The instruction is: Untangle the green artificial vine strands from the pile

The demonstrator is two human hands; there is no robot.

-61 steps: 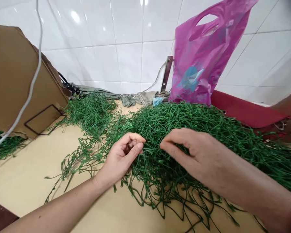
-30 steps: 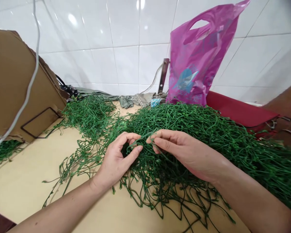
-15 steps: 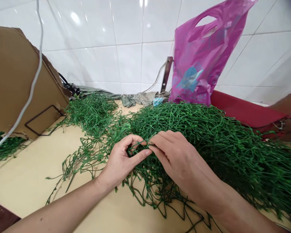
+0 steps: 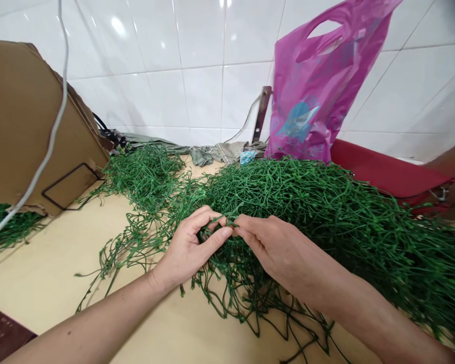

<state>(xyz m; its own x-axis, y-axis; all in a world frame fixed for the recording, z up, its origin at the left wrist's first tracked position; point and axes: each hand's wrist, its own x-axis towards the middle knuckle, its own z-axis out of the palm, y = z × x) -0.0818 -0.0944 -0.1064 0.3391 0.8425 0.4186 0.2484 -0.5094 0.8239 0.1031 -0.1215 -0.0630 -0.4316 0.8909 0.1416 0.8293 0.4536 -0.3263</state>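
Thin green plastic-looking plant stems with small tips are between my hands, near the middle of the view. My left hand (image 4: 192, 247) curls around some of these green stems (image 4: 229, 222), thumb and forefinger pinching them. Fingertips of my right hand (image 4: 275, 247) pinch the same stems just to the right, almost touching the left thumb. Behind and to the right of my hands spreads a large heap of green stems (image 4: 288, 187). More stems hang in loops below my hands onto the tabletop (image 4: 197, 328). My palms and some fingers are hidden.
A smaller green pile (image 4: 144, 172) lies back left, beside a cardboard box (image 4: 26, 121) with a white cable (image 4: 55, 131) hanging before it. A pink plastic bag (image 4: 314, 96) stands against the tiled wall, next to a red bag (image 4: 387, 169). Cloth (image 4: 200, 155) lies along the wall.
My right hand has turned and lowered slightly, its fingers now flatter, still pinching the stems. My left hand has barely shifted. The view has moved a little.
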